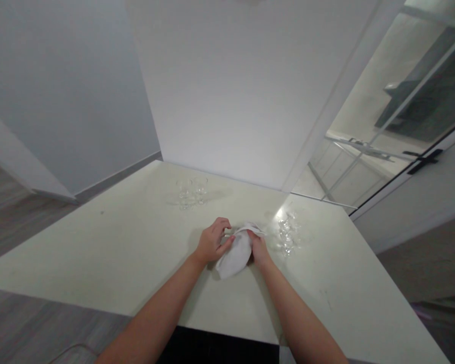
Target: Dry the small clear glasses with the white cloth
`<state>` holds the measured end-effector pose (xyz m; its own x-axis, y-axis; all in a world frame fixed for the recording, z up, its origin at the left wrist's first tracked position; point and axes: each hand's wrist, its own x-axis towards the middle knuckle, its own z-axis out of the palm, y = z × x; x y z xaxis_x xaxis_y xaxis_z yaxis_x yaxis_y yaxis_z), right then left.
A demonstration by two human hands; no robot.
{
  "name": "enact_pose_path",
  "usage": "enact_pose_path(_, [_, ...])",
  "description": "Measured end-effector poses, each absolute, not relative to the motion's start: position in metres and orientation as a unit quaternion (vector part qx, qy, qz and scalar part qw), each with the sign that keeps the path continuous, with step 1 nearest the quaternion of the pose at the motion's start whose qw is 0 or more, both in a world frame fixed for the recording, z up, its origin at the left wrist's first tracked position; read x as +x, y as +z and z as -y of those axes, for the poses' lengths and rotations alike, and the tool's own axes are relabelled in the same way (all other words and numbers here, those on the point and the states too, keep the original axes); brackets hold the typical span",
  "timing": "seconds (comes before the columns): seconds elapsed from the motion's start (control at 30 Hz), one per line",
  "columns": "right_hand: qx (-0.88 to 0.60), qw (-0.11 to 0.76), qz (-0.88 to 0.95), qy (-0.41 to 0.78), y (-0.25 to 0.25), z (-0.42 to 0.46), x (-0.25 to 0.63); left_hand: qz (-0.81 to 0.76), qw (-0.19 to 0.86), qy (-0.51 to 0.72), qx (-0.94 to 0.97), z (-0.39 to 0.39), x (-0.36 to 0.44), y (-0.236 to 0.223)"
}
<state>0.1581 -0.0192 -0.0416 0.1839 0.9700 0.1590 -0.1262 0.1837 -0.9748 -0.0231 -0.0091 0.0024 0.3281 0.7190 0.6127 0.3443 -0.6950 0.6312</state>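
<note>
A white cloth (237, 255) is bunched between my two hands above the middle of the table. My right hand (260, 247) is closed on the cloth, its thumb tucked under a fold at the top. My left hand (213, 240) is curled at the cloth's left side, thumb against the fabric. A small clear part of a drinking glass (228, 234) shows between the left fingers and the cloth; most of it is covered.
Clear stemmed glasses (200, 188) stand in a small group toward the back left of the pale table (117, 242). Several more glasses (287, 235) stand close together just right of my right hand. A white wall (231, 101) borders the back edge, and a glazed door (394, 126) is at right.
</note>
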Motion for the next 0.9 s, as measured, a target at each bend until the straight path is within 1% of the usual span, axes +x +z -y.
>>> enact_pose_path(0.07, [-0.451, 0.603, 0.467, 0.462, -0.041, 0.020, 0.158, -0.343, 0.180, 0.475, 0.790, 0.009, -0.025, 0.002])
enact_pose_path(0.13, [-0.432, 0.591, 0.505, 0.458, -0.036, 0.022, 0.160, -0.373, 0.190, 0.473, 0.775, 0.006, -0.027, 0.001])
enact_pose_path(0.27, [-0.394, 0.569, 0.603, 0.397, -0.025, 0.027, 0.161, -0.437, 0.263, 0.483, 0.712, -0.005, -0.027, -0.003])
enact_pose_path(0.4, [-0.399, 0.573, 0.630, 0.339, -0.019, 0.032, 0.158, -0.448, 0.358, 0.498, 0.651, -0.018, -0.022, -0.012])
enact_pose_path(0.5, [-0.407, 0.574, 0.629, 0.330, -0.015, 0.034, 0.155, -0.445, 0.390, 0.503, 0.630, -0.021, -0.020, -0.015])
enact_pose_path(0.63, [-0.407, 0.590, 0.583, 0.383, -0.015, 0.030, 0.156, -0.421, 0.353, 0.488, 0.678, -0.010, -0.024, -0.009])
enact_pose_path(0.8, [-0.406, 0.568, 0.544, 0.464, -0.022, 0.023, 0.161, -0.341, 0.235, 0.491, 0.767, 0.003, -0.029, -0.003])
enact_pose_path(0.9, [-0.415, 0.554, 0.553, 0.463, -0.023, 0.023, 0.162, -0.353, 0.230, 0.485, 0.766, 0.001, -0.029, -0.003])
